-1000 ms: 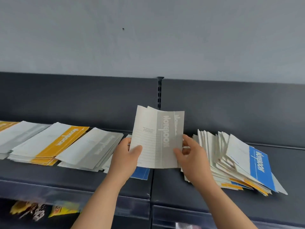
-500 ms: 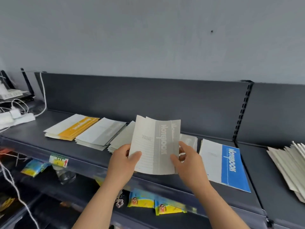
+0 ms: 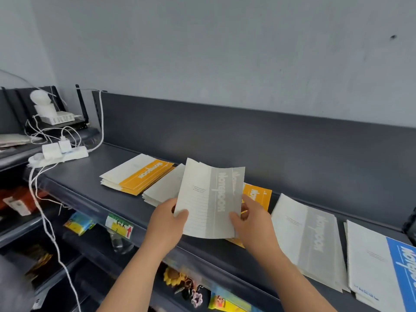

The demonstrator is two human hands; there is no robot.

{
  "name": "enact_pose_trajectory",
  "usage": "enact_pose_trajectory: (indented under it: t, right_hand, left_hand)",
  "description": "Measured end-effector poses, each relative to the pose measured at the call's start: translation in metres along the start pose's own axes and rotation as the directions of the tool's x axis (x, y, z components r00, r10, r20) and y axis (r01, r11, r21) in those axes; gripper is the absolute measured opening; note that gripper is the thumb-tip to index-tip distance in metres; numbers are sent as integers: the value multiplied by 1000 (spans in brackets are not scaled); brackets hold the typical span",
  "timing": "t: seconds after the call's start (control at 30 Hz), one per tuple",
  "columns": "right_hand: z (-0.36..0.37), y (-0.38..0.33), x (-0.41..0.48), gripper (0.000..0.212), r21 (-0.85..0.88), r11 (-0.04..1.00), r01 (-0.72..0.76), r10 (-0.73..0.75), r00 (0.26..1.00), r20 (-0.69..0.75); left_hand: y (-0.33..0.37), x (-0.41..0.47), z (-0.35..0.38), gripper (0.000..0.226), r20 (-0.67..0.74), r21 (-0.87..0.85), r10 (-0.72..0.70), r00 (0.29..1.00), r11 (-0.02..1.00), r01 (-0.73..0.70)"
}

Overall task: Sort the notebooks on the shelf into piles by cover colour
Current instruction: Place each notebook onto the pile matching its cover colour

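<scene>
Behind held grey notebook [image 3: 209, 199], orange notebook [image 3: 258, 194] half-hidden

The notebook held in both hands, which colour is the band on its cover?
On the notebook, the band is grey; head view shows it best.

Both bare forearms reach forward, hands level.
Left hand [image 3: 166, 224] and right hand [image 3: 252, 221] each pinch the grey notebook [image 3: 209, 199], thumbs in front.
</scene>
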State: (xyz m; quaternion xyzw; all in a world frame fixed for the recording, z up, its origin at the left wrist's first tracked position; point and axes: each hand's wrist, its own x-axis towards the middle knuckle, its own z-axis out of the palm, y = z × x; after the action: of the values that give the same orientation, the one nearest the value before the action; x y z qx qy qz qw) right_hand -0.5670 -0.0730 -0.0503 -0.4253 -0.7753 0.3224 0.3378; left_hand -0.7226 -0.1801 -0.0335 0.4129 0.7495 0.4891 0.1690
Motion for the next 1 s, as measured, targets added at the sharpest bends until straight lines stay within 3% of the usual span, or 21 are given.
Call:
enact_pose_trajectory:
  t: [0.37, 0.77, 0.87, 0.9, 0.97, 1.0]
  right_hand:
    - [64, -23, 66, 38, -2, 1000, -20, 20, 1000, 22]
    - [107, -41, 90, 10, -351, 927, -134, 146, 989, 9]
    - [110, -44, 90, 33, -411, 902, -133, 155, 988, 20]
    - [111, -45, 89, 33, -409, 904, -127, 146, 989, 15]
    - [111, -46, 87, 11, -361, 923, -135, 143, 990, -4]
    - [111, -45, 86, 23, -333, 929, -159, 162, 987, -18]
  left_hand:
    - [-33, 83, -36, 25, -76, 78, 4, 997, 997, 2]
    - [-67, 151, -54, 25, 86, 459, 12, 996, 887, -51]
    - [-74, 155, -54, 21, 76, 496, 17, 997, 867, -53]
    - [-75, 155, -54, 22, 70, 503, 25, 997, 863, -56]
    - [-74, 153, -55, 31, 60, 509, 43, 997, 858, -68]
    - [-72, 151, -55, 35, 55, 517, 59, 997, 853, -79]
